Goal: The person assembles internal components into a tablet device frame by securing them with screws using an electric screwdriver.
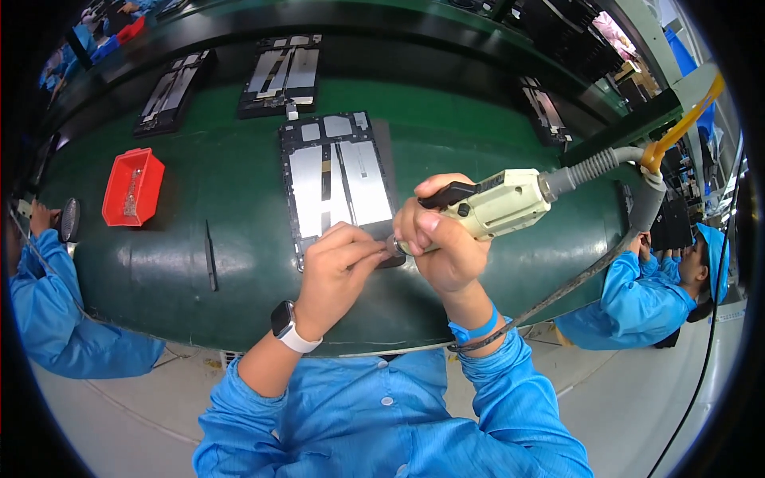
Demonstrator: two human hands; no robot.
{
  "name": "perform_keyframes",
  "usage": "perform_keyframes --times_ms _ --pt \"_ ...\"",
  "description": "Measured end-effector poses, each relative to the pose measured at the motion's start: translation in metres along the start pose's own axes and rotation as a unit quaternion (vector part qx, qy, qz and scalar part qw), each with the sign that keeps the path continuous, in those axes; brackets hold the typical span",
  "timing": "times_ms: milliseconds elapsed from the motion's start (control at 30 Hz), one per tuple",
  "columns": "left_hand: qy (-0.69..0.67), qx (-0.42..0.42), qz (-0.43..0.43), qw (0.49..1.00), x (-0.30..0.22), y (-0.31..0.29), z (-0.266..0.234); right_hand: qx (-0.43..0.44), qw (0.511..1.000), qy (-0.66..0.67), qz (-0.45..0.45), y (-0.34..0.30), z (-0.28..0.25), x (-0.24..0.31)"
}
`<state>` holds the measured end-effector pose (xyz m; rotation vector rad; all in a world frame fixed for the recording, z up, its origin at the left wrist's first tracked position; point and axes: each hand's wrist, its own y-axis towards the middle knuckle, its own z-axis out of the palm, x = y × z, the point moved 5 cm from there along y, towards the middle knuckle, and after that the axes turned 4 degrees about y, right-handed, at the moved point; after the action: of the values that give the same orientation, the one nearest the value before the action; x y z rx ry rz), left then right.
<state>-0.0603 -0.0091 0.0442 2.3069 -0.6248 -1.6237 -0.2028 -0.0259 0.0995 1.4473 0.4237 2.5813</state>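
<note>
A cream electric screwdriver [511, 203] with a black lever is gripped in my right hand [448, 251], its nose pointing left and its rear end up to the right. Close to that nose, my left hand [339, 267] is closed, thumb and fingers pinched together. Whatever lies between those fingertips is too small and hidden to name. Under and beyond both hands lies an opened tablet [307, 187], its inside facing up with silver battery panels and a black frame. My hands cover its near right corner.
On the left are a red bin [111, 191] of small parts and dark tweezers [210, 255]. More opened tablets [280, 76] lie along the far side. A cable [550, 295] runs from the screwdriver's hose to my right wrist. People in blue [649, 295] sit on both sides.
</note>
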Motion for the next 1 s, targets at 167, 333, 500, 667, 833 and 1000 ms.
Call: perform_keyframes --times_ms 167,333,500,667,833,1000 --pt "0.005 0.0 -0.006 1.0 -0.0015 0.0 -0.0017 0.005 1.0 -0.002 -0.004 -0.0018 0.0005 -0.0024" --pt "-0.003 -0.009 -0.003 1.0 -0.0063 0.0022 -0.0015 0.002 1.0 -0.002 -0.009 -0.0028 0.0014 -0.0001" --pt "-0.012 0.006 -0.008 1.0 -0.0005 0.001 -0.001 0.008 1.0 -0.024 -0.005 -0.0026 0.0024 -0.0032" --pt "-0.009 0.007 -0.003 1.0 -0.0014 0.0024 -0.0017 -0.005 1.0 -0.014 -0.01 -0.0024 0.0031 -0.0014" --pt "-0.009 -0.001 -0.005 1.0 -0.0016 0.0014 -0.0006 -0.009 1.0 -0.001 -0.026 -0.0031 0.0002 -0.0002" --pt "0.006 0.005 -0.003 1.0 -0.0031 0.0006 -0.0009 0.004 1.0 -0.009 -0.008 -0.0041 0.0037 -0.0022"
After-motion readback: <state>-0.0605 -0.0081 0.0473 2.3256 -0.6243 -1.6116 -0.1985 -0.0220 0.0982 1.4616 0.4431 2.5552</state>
